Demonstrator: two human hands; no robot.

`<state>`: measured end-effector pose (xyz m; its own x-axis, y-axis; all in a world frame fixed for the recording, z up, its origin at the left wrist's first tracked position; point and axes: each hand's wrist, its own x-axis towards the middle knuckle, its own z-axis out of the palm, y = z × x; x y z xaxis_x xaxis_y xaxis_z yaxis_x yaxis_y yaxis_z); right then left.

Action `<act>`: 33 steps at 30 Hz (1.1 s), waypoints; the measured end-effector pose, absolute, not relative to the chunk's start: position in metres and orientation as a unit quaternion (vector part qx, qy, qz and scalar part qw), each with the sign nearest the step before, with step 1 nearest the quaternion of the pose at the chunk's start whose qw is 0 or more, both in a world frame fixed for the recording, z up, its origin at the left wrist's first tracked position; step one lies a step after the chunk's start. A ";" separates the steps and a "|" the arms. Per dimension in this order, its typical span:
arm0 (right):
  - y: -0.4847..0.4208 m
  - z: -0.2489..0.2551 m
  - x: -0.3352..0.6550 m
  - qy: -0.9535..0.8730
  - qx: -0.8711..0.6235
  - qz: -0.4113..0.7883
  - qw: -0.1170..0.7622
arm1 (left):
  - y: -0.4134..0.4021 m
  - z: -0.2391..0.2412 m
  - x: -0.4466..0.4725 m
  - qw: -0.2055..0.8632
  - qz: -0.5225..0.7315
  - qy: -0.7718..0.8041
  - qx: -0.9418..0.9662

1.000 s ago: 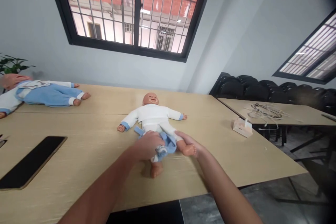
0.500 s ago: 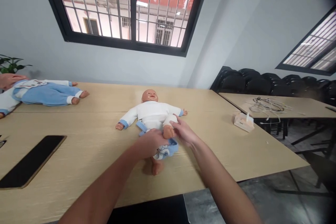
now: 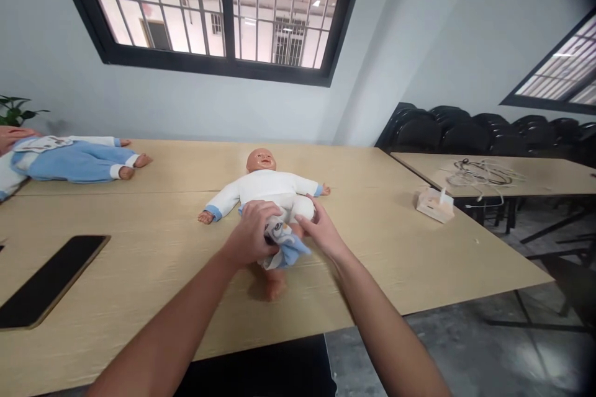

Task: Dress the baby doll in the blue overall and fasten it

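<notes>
A baby doll [image 3: 272, 183] in a white top with blue cuffs lies on its back, head toward the wall. My left hand [image 3: 254, 232] is closed on a bunched blue-and-white garment [image 3: 288, 251] with a printed pattern, over the doll's lower body. On the other side, my right hand [image 3: 323, 232] has its thumb and fingers around the doll's bent leg [image 3: 302, 208], which is in white fabric. The doll's other foot [image 3: 275, 285] sticks out bare below the garment. The cloth and my left hand hide much of the doll's hips and legs.
A second doll [image 3: 84, 161] in blue trousers lies at the far left of the table [image 3: 153, 211]. A black phone [image 3: 53, 279] rests at the near left. To the right are a tissue box [image 3: 435, 205] and another table with tangled cables [image 3: 484, 173]; stacked black chairs [image 3: 419, 130] stand behind.
My left hand has shifted up and left along the garment. The doll's raised foot has dropped lower behind the cloth, its knee now showing bent. My right hand stays at that leg.
</notes>
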<state>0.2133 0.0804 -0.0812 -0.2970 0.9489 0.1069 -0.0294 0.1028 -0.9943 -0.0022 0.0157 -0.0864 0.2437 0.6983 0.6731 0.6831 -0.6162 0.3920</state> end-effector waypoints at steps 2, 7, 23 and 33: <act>0.081 -0.085 0.213 -0.585 -0.387 0.548 0.455 | 0.015 -0.088 -0.002 -0.007 0.440 0.456 0.774; 0.081 -0.090 0.209 -0.597 -0.382 0.532 0.463 | 0.014 -0.085 0.001 -0.035 0.439 0.430 0.789; 0.080 -0.098 0.199 -0.498 -0.396 0.561 0.529 | 0.016 -0.071 0.011 0.083 0.410 0.364 0.832; 0.074 -0.094 0.195 -0.382 -0.380 0.665 0.518 | 0.014 -0.072 0.004 0.114 0.339 0.436 0.826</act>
